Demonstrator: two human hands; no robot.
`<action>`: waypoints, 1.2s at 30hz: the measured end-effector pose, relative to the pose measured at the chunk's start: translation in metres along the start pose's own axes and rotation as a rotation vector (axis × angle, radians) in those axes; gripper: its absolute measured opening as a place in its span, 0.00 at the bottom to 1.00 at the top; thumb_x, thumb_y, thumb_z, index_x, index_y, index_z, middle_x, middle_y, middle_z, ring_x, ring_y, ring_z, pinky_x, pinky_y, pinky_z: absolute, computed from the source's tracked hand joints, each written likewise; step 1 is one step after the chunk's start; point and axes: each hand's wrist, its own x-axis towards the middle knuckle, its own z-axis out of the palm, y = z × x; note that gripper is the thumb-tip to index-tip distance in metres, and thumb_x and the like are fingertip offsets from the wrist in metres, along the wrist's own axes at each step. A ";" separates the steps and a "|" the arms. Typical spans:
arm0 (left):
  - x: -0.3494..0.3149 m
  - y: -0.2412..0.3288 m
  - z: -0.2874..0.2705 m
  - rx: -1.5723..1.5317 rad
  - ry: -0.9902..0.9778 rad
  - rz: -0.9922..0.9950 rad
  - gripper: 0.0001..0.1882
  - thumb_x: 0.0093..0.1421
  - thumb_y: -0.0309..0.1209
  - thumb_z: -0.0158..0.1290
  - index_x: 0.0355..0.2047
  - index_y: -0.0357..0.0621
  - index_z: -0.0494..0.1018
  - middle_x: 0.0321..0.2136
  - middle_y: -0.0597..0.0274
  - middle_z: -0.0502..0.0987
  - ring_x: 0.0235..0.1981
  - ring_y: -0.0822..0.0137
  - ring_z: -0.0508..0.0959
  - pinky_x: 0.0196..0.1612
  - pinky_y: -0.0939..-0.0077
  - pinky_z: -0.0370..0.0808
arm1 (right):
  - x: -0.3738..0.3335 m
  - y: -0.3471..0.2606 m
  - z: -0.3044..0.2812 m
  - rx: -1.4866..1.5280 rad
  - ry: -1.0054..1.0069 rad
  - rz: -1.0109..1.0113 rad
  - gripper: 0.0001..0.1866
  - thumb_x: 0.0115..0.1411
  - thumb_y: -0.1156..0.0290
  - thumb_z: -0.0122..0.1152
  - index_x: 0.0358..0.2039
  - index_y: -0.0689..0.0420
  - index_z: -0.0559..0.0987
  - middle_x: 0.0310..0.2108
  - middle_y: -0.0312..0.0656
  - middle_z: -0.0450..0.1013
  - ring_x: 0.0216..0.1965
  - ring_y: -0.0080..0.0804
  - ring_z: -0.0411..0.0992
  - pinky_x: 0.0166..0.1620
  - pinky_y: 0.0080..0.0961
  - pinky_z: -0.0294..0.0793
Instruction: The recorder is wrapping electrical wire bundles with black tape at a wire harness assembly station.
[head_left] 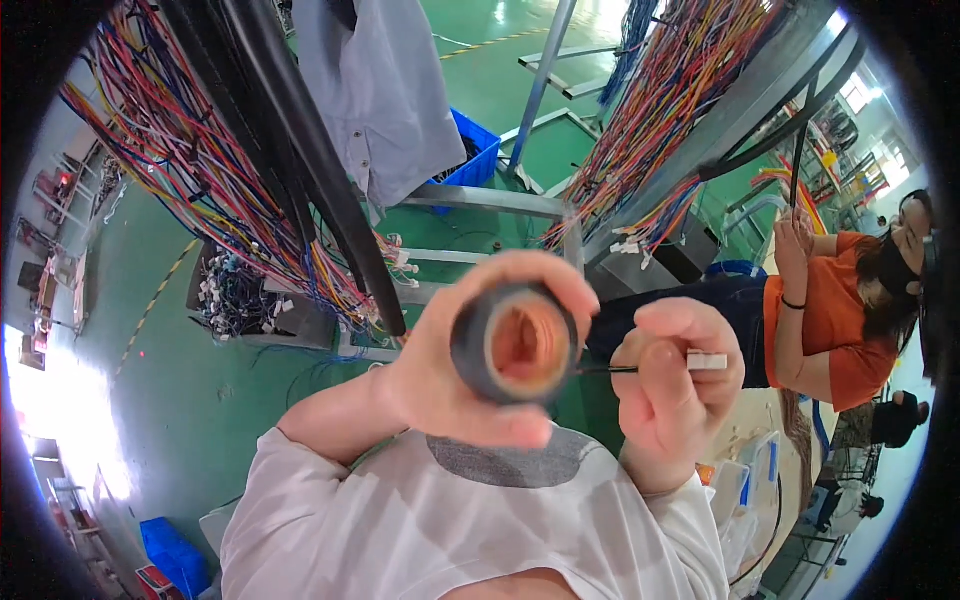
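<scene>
Close in front of my chest, my left hand (425,355) is wrapped round a roll of black tape (468,350), its hollow core facing the camera. To the right, my right hand (672,400) pinches a thin dark wire (610,370) between thumb and fingers. On that wire's right end, a small white connector (708,361) sticks out past my thumb. Leftward, the wire runs to the edge of the tape roll; whether it is stuck to the tape I cannot tell.
Thick bundles of coloured wires (190,170) hang at left, and more wires (660,110) at right. A box of cables (235,300) stands below the left bundle. A grey garment (385,110) hangs ahead near a blue crate (478,150). A co-worker in orange (850,320) is close at right.
</scene>
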 end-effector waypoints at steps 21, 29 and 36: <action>0.011 0.010 0.015 -0.576 0.241 -0.537 0.26 0.50 0.31 0.54 0.48 0.43 0.58 0.22 0.74 0.62 0.14 0.84 0.55 0.15 0.90 0.49 | 0.000 0.008 -0.002 0.018 0.087 -0.062 0.11 0.55 0.81 0.43 0.39 0.67 0.70 0.13 0.32 0.64 0.12 0.13 0.57 0.15 0.10 0.54; 0.005 0.012 0.019 -0.073 0.115 -0.195 0.29 0.45 0.48 0.57 0.40 0.43 0.63 0.26 0.70 0.59 0.17 0.82 0.55 0.17 0.91 0.53 | 0.012 0.003 -0.009 0.373 0.191 0.210 0.11 0.54 0.82 0.43 0.38 0.70 0.69 0.13 0.30 0.61 0.10 0.11 0.53 0.12 0.10 0.48; 0.013 0.001 0.012 0.404 -0.001 0.008 0.12 0.46 0.21 0.56 0.32 0.39 0.68 0.25 0.70 0.61 0.19 0.83 0.57 0.19 0.87 0.53 | 0.020 0.000 -0.016 0.136 0.019 0.081 0.13 0.55 0.80 0.44 0.41 0.69 0.67 0.12 0.29 0.60 0.11 0.11 0.54 0.14 0.09 0.51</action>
